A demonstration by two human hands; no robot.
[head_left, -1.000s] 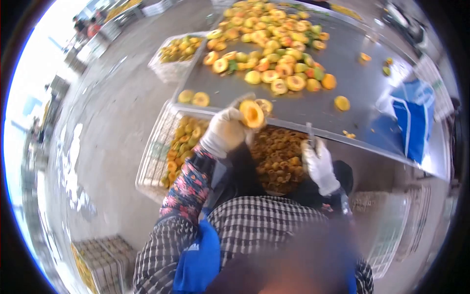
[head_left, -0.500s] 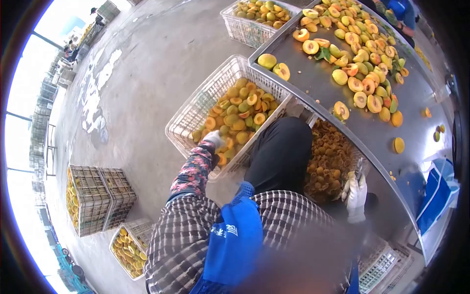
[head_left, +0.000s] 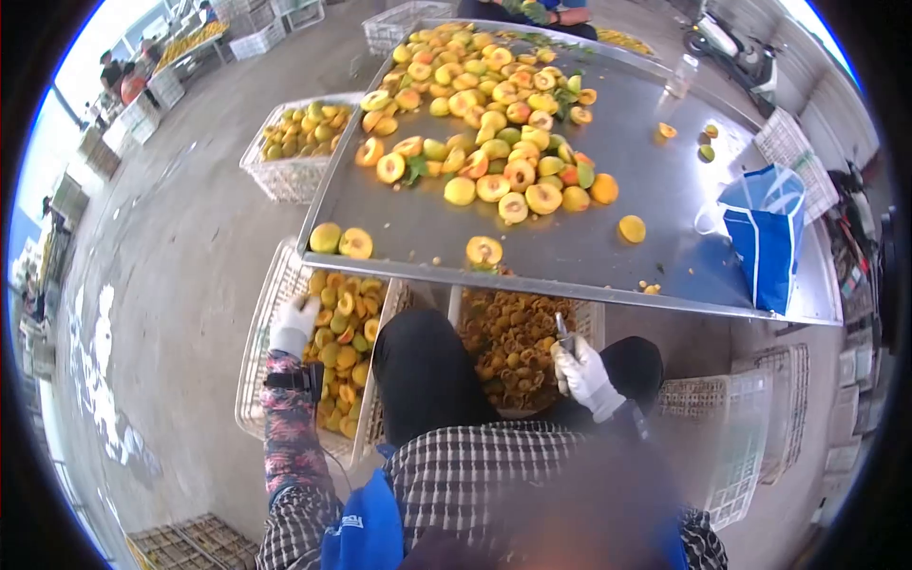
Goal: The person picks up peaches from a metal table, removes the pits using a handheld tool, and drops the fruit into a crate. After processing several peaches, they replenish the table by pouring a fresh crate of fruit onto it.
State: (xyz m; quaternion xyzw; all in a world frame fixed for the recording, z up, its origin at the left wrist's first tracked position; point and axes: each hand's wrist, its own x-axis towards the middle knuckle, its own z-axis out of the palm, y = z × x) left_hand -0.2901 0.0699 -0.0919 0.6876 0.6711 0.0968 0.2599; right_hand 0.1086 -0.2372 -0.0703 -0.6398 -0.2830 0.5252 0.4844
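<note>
My left hand (head_left: pixel 293 325), in a white glove, is over the left edge of a white crate (head_left: pixel 250 380) of halved yellow peaches (head_left: pixel 344 328). Its fingers are apart, with no fruit showing in them. In front of my right thigh, my right hand (head_left: pixel 584 378), also gloved, is closed around a small metal hand tool (head_left: pixel 565 332), whose metal end points up toward the table edge. Between my knees stands another crate holding brown pits and scraps (head_left: pixel 513 351). A metal table (head_left: pixel 570 252) in front of me carries a pile of peach halves (head_left: pixel 494 142).
A blue bag (head_left: pixel 765 237) stands on the table's right end, with a clear bottle (head_left: pixel 681 76) behind it. Another fruit crate (head_left: pixel 290 176) is on the floor to the left. Stacked crates (head_left: pixel 731 437) are at my right. A person (head_left: pixel 541 14) sits across the table.
The view has swung to the right, so the table now lies straight ahead. My left hand has shifted to the crate's outer side; my right hand still holds the tool, now raised into clearer view.
</note>
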